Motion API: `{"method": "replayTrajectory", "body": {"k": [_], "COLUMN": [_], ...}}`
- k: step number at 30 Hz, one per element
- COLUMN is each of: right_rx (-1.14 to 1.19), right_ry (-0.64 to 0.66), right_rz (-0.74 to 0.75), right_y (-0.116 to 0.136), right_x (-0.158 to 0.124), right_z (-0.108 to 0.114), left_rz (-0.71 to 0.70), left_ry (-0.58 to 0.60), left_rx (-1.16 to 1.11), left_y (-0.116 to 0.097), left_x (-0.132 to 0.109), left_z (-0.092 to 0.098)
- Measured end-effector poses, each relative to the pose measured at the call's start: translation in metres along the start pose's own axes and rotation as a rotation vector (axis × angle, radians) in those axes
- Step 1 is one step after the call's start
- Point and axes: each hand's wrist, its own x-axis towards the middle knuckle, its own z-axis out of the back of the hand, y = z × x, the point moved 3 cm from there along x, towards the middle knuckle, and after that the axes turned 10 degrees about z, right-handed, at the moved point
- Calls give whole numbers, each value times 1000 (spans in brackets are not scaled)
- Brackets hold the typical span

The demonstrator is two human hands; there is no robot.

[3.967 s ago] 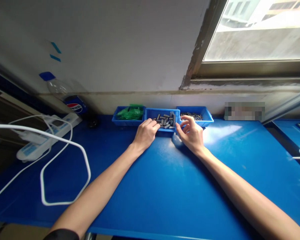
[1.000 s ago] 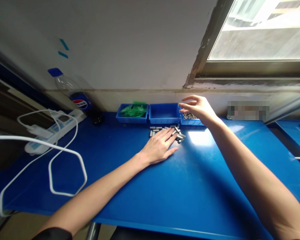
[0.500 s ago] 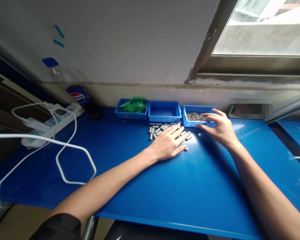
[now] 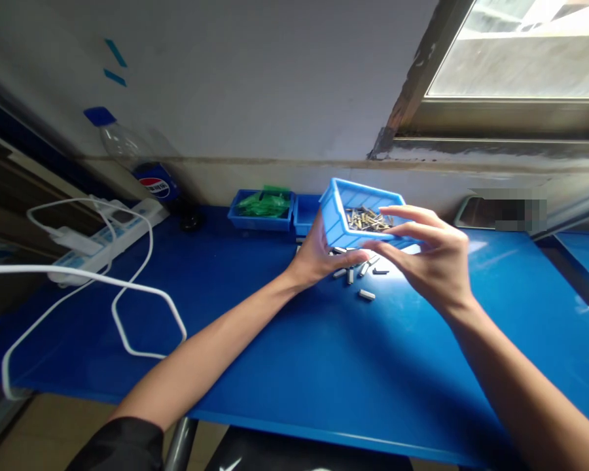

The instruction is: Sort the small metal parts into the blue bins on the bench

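Note:
A blue bin [image 4: 334, 226] with several small metal screws [image 4: 368, 220] inside is raised above the table and tilted. My left hand [image 4: 317, 258] grips its left side and underside, the thumb below the near wall. On the right, my right hand [image 4: 429, 252] pinches the bin's near right wall, its fingertips over the rim by the screws. Beneath the bin and my hands, several short silver metal pieces [image 4: 366, 295] lie on the blue table [image 4: 294, 366]; part of them is hidden by my left hand and the bin.
Against the wall stand a blue bin [image 4: 261, 222] with green plastic bags and a partly hidden blue bin [image 4: 304, 226]. At left are a cola bottle [image 4: 154, 180], a power strip [image 4: 112, 242] and a looped white cable [image 4: 150, 293]. A dark flat object [image 4: 491, 212] leans at back right.
The bin of screws has been lifted off the table and moved left, tilting. My left hand has left the metal pieces and taken hold of the bin; my right hand has closed on it.

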Motion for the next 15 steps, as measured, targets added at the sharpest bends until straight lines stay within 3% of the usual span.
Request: {"method": "replayTrajectory", "body": {"k": [3, 6, 7, 12, 15], "right_rx": [163, 198, 161, 122, 163], "right_ry": [64, -216, -256, -50, -105], "right_rz": [-21, -185, -249, -451, -464], "right_y": [7, -8, -15, -32, -36], "right_x": [-6, -30, -41, -77, -70], "right_z": [-20, -30, -35, -71, -87], "left_rz": [-14, 18, 29, 44, 43], "left_ry": [-90, -227, -264, -265, -279], "left_rx": [-90, -57, -40, 9, 35], "left_y": [-3, 3, 6, 11, 7], "left_x": [0, -4, -5, -10, -14], "left_z": [14, 40, 49, 76, 77]}}
